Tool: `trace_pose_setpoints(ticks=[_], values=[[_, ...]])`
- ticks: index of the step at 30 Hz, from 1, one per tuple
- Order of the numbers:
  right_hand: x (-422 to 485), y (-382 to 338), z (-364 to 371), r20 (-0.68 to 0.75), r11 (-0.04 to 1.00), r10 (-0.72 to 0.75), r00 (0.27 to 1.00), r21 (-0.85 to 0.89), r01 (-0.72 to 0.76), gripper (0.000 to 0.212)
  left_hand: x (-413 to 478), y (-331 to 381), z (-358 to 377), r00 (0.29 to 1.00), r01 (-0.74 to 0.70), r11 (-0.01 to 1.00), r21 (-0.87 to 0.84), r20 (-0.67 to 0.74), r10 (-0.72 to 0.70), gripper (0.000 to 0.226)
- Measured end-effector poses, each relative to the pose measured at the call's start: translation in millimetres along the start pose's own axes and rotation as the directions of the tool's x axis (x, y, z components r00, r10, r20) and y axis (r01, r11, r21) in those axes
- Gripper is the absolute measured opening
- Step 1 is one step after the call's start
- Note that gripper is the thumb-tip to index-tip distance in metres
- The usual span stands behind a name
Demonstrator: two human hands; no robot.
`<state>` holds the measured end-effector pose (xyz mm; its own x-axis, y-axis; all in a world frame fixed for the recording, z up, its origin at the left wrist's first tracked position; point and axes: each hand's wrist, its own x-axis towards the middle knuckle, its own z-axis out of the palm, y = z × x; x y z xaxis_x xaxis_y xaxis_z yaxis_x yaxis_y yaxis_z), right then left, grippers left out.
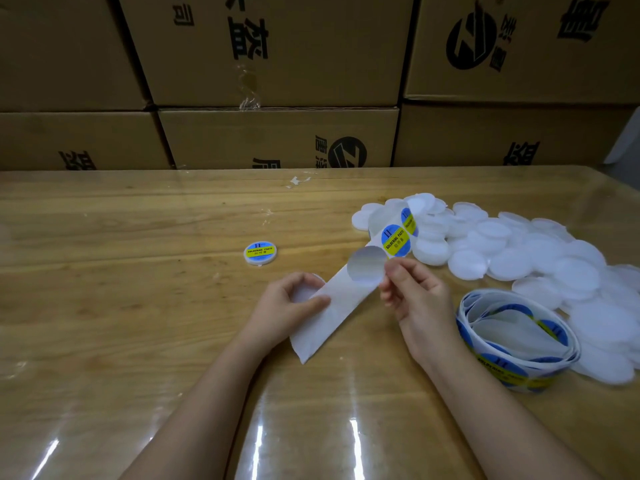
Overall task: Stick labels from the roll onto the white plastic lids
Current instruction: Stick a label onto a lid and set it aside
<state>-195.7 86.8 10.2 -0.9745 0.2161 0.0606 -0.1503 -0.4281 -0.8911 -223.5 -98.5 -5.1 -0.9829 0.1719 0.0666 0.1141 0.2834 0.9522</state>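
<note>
Pinching a peeled label [367, 270] by its edge at frame centre, the right hand [414, 299] has its fingers curled. The left hand [289, 306] grips a white lid [304, 293], its thumb on the backing strip [341, 306]. The lid pile [519, 251] lies at right, and the roll [516, 341] at lower right.

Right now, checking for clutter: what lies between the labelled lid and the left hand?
Only bare table separates labelled lid and left hand, head view.
</note>
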Motion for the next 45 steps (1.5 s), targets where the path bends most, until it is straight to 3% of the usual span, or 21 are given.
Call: trace_pose_setpoints(ticks=[4,6,8,14,18,22,23,26,33,45], values=[[-1.2,-0.1,-0.1,0.033,1.000,-0.008,0.999,0.020,0.007,0.010,-1.4,2.5,3.5,0.979,-0.114,0.993,0.045,-0.167,0.120,0.034],[-2.2,0.8,1.5,0.039,0.999,-0.035,0.999,0.019,0.034,0.012,-1.4,8.2,4.8,0.948,-0.150,0.979,-0.141,-0.301,0.102,0.028],[-3.0,1.5,3.0,0.030,0.997,-0.071,0.997,0.021,0.071,0.013,-1.1,13.7,5.3,0.944,-0.164,0.925,-0.344,-0.326,0.046,0.036],[-1.8,-3.1,4.1,0.003,0.986,-0.136,0.991,0.101,0.135,0.012,-2.5,11.3,8.8,0.998,-0.013,0.785,-0.620,-0.060,-0.031,0.044],[0.5,-3.0,2.5,0.063,0.989,-0.104,0.993,0.116,0.096,0.016,-2.2,7.6,13.3,0.992,0.116,0.773,-0.624,0.105,-0.064,0.050],[1.4,2.3,1.1,0.056,0.995,-0.100,0.993,0.008,0.099,0.011,-2.3,6.5,16.0,0.985,0.121,0.772,-0.625,0.172,-0.015,0.041],[0.7,3.4,1.8,0.058,0.995,-0.099,0.993,-0.026,0.100,0.005,-2.0,5.7,16.0,0.983,0.113,0.769,-0.629,0.182,0.005,0.038],[2.3,11.0,0.1,0.066,0.979,-0.140,0.988,-0.142,0.148,0.021,-0.6,3.0,14.7,0.979,0.088,0.772,-0.630,0.197,0.049,0.037],[2.6,16.2,-1.9,0.082,0.924,-0.188,0.979,-0.324,0.205,0.020,0.3,2.6,14.8,0.975,0.103,0.752,-0.652,0.216,0.054,0.045],[4.1,21.5,-2.2,0.081,0.882,-0.199,0.977,-0.419,0.215,0.021,0.0,2.2,16.0,0.974,0.085,0.786,-0.612,0.216,0.062,0.047]])
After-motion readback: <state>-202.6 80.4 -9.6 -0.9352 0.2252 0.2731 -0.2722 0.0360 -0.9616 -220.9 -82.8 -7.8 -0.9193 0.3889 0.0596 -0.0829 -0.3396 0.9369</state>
